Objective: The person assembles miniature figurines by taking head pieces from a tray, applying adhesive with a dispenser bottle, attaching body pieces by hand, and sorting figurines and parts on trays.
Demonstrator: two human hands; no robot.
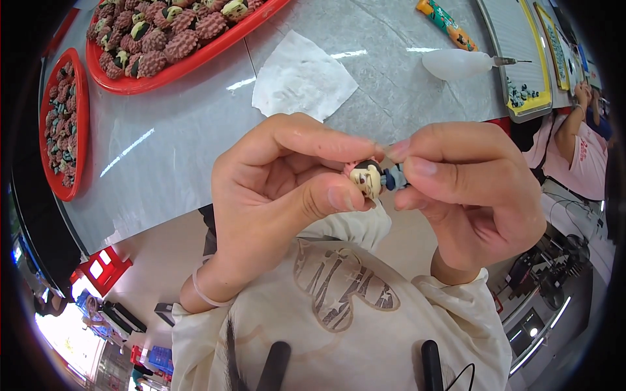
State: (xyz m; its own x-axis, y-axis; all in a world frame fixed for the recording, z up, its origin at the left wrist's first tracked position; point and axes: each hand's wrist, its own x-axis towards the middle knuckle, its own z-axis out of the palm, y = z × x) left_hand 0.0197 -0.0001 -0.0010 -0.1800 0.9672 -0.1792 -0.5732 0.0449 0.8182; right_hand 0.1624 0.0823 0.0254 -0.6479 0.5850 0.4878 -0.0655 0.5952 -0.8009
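My left hand (257, 176) pinches a small figurine head (363, 180) between thumb and fingertips. The head has pink hair, a dark patch and a pale painted face. In the fingertips of my right hand (486, 189) is a tiny grey-blue figurine body (395, 178), partly hidden by the fingers. Head and body meet at the neck, in front of my chest; whether they are joined, I cannot tell. Beyond the hands, a crumpled white tissue (300, 78) lies on the grey table (189, 130).
A large red tray (189, 70) of pink-haired heads stands far left, beside a smaller red tray (83, 130) of figurines. A white needle-tipped squeeze bottle (456, 64) and an orange-green tube (447, 25) lie far right. Near a tray of small parts (521, 94) sits another person (577, 153).
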